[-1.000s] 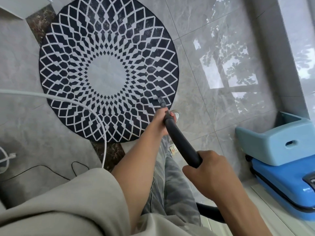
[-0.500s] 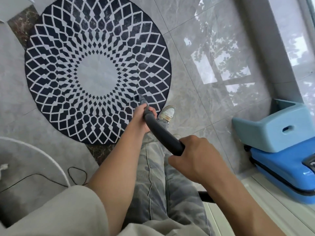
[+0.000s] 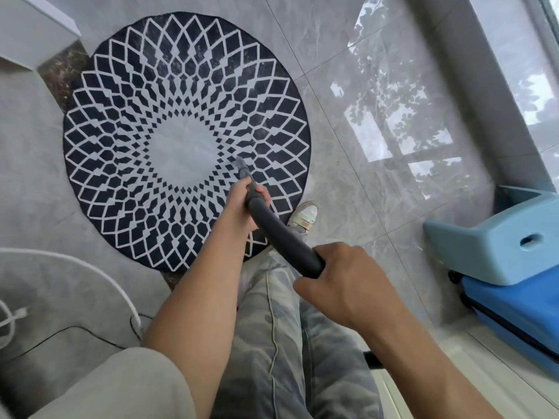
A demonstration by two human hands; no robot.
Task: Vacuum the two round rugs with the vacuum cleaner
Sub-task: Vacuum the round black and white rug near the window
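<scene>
Both hands are curled tight round the dark hose (image 3: 284,237) of the vacuum cleaner. The left hand (image 3: 242,207) is held out in front, just behind the nozzle (image 3: 242,167). The right hand (image 3: 341,276) is held further back, nearer the body. Nothing else is held.

A grey tile floor (image 3: 348,71) is seen all around. One round rug (image 3: 121,131), dark with white diamond shapes, is laid flat on it. The second rug is not seen. A blue case (image 3: 514,313) and a light blue stool (image 3: 499,246) are set at the right, well apart from the rug. A white cord (image 3: 90,270) is curved over the floor at the left. A shoe (image 3: 305,214) is placed just beside the rug's near edge.

Some things could go wrong. The rug looks thin, so it could be sucked up or bunched if the nozzle is pushed hard. The nozzle is small, so strips could be missed. The white cord could be tripped over if a step is taken to the left.

The rug is spread out in front of the hands and a little to the left. Its near edge is hidden under the left arm. The nozzle tip is pointed at the edge of the pale middle patch, but it is blurred, so a touch cannot be told for sure.
</scene>
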